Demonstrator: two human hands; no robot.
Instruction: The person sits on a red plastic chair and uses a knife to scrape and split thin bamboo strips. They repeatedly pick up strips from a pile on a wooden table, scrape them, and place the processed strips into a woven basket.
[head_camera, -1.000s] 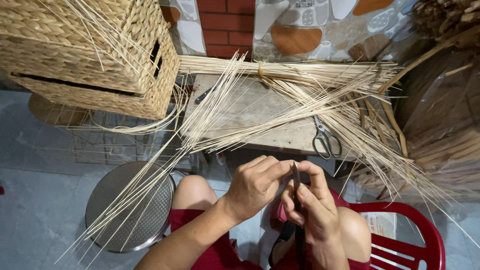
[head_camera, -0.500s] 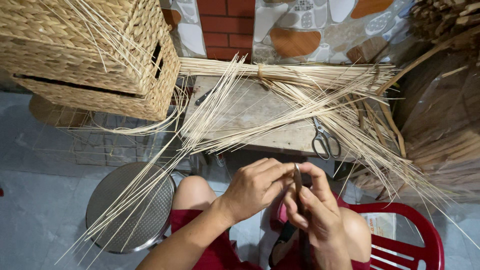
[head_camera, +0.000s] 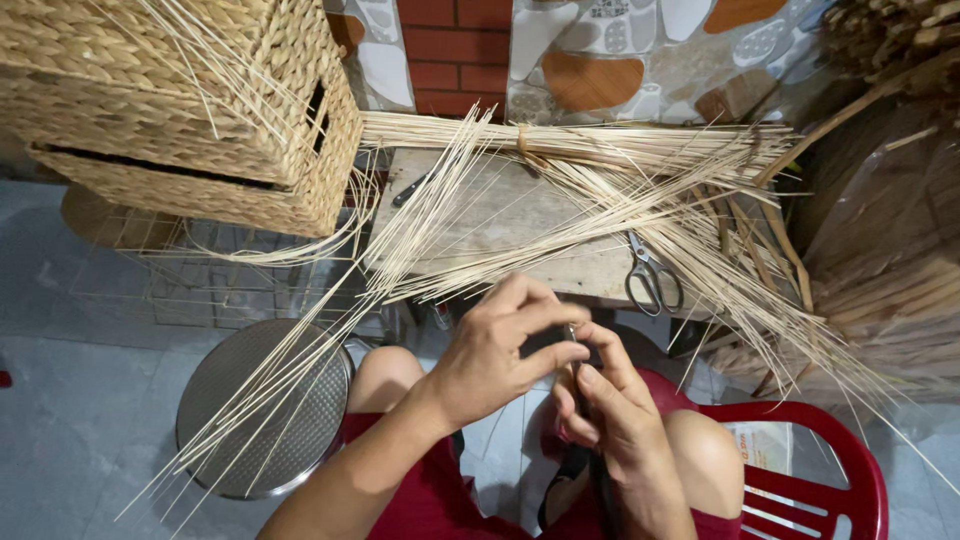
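What the hands pinch is mostly hidden: only a thin dark strip shows between the fingers, too small to identify. The woven basket runs off the top-left edge, and the red chair off the bottom.

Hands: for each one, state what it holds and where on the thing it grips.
Left hand and right hand together pinch a thin dark strip near its upper end.

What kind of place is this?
Probably a small basket-weaving workshop. Long pale reeds spread over a low wooden bench, woven baskets stack beside it, and scissors lie ready.
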